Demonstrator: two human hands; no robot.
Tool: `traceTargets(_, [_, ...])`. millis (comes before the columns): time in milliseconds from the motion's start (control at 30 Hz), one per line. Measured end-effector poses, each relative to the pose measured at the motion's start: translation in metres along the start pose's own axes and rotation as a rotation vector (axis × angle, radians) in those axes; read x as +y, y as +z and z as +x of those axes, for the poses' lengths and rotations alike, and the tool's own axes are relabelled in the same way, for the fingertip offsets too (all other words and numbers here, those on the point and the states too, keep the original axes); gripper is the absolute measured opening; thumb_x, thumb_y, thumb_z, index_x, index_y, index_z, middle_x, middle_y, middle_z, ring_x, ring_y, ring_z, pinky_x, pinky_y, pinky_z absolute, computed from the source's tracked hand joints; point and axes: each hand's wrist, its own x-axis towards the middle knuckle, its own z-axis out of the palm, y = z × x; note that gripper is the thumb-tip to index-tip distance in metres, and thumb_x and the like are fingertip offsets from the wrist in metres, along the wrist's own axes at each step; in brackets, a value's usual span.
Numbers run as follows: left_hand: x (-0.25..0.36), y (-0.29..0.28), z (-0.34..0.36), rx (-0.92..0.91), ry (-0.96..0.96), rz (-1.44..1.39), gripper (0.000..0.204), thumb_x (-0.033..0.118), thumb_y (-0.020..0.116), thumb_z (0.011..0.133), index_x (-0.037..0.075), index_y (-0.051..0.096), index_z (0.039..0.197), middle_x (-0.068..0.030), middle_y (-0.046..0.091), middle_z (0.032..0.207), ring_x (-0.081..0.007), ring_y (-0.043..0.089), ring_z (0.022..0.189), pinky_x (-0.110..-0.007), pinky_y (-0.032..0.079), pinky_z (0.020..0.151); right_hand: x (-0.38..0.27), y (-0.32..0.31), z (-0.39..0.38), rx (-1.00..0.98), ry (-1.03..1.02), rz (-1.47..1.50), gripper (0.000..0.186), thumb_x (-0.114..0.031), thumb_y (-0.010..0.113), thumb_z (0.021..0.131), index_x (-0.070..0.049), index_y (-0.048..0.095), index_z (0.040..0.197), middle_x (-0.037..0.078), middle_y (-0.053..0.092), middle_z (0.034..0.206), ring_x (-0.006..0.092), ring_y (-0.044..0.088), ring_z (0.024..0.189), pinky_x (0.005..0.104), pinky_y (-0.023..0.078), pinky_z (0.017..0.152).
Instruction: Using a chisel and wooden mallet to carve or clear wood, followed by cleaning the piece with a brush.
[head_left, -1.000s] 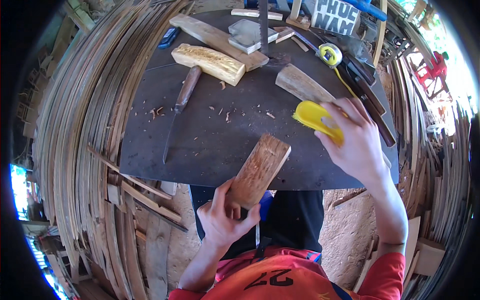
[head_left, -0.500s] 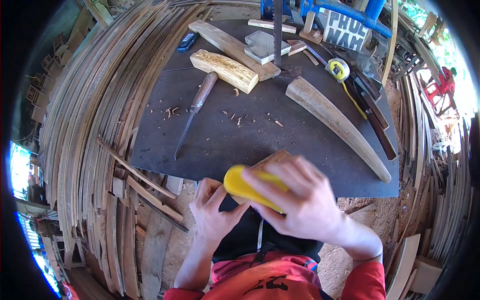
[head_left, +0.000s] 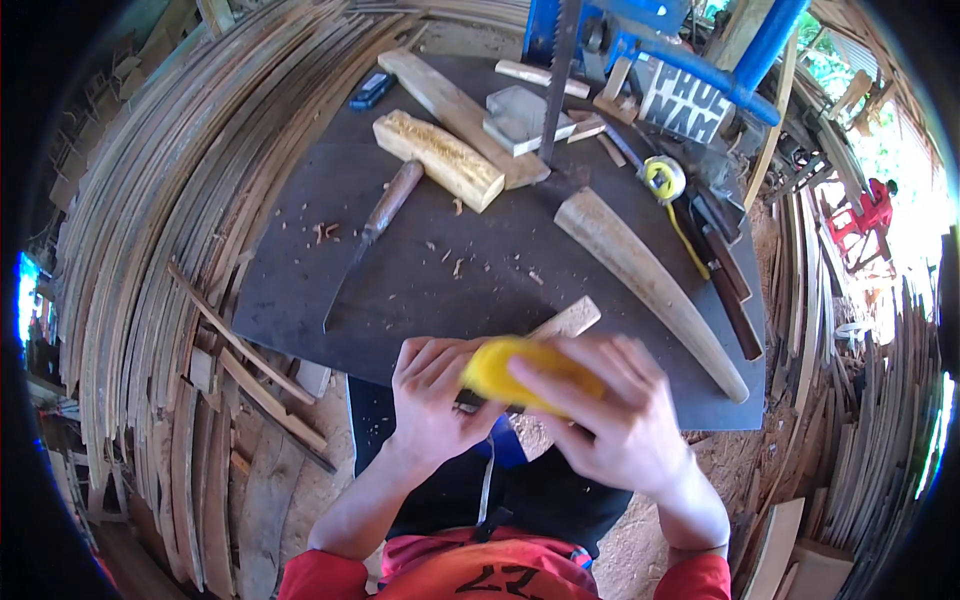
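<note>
Fingers (head_left: 575, 402) of the right hand (head_left: 632, 430) clamp a yellow brush (head_left: 488, 372).
We see the left hand (head_left: 435, 415) gripping a wooden block (head_left: 567, 319) near the worktop (head_left: 285, 290).

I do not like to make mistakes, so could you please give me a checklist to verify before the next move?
1. Right grip holds the brush: ok.
2. Left grip holds the block: ok, though much of it is hidden.
3. Bristles touch the block: cannot tell, blurred and covered.
4. Knife apart from both grips: ok, it lies on the table.
5. Table free of shavings: not ok, some lie scattered.
6. Saw blade stopped: cannot tell.
</note>
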Motion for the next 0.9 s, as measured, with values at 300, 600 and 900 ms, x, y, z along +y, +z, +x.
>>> traceTargets(300, [-0.005, -0.025, 0.159, -0.463, -0.028, -0.680, 0.032, 0.025, 0.071, 0.098, -0.003, 0.063, 0.112, -0.0068, 0.069, 0.087, -0.0169, 0.065, 0.072, -0.033, 0.052, 0.064, 0.067, -0.050, 0.048, 0.299, 0.190, 0.629, 0.070, -0.002, 0.073, 0.091, -0.002, 0.040, 0.153, 0.012, 0.064, 0.122, 0.0164, 0.066, 0.102, 0.0304, 0.051, 0.091])
traceTargets(600, [-0.049, 0.044, 0.193, -0.199, -0.669, -1.499, 0.038, 0.042, 0.056, 0.105, 0.008, 0.064, 0.120, -0.0019, 0.068, 0.111, -0.0117, 0.065, 0.101, -0.030, 0.052, 0.092, 0.069, -0.039, 0.050, 0.249, -0.057, 0.271, 0.050, -0.005, 0.076, 0.087, 0.001, 0.061, 0.134, 0.020, 0.065, 0.121, 0.0328, 0.066, 0.106, 0.0383, 0.052, 0.093])
traceTargets(900, [-0.052, 0.045, 0.179, -0.309, -0.617, -1.718, 0.033, 0.038, 0.046, 0.110, 0.013, 0.055, 0.128, 0.0012, 0.061, 0.109, -0.0086, 0.061, 0.102, -0.026, 0.049, 0.092, 0.052, -0.010, 0.059, 0.207, -0.261, -0.012, 0.055, -0.010, 0.085, 0.077, -0.006, 0.065, 0.128, 0.021, 0.063, 0.114, 0.0372, 0.067, 0.093, 0.0410, 0.057, 0.080])
